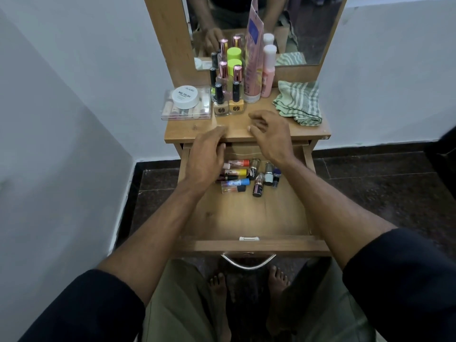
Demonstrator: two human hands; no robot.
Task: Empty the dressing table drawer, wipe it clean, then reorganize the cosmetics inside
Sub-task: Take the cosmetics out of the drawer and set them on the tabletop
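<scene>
The wooden drawer stands pulled out below the dressing table top. Several small cosmetic tubes and nail polish bottles lie in a heap at its back. My left hand hovers over the left side of that heap, fingers loosely bent, holding nothing that I can see. Above the table's front edge my right hand hangs with relaxed, slightly curled fingers and holds nothing. A green striped cloth lies folded on the table top at the right.
On the table top stand two tan nail polish bottles, taller bottles, a pink tube and a clear box with a white jar. A mirror rises behind. Walls close in on both sides. The drawer handle points toward my bare feet.
</scene>
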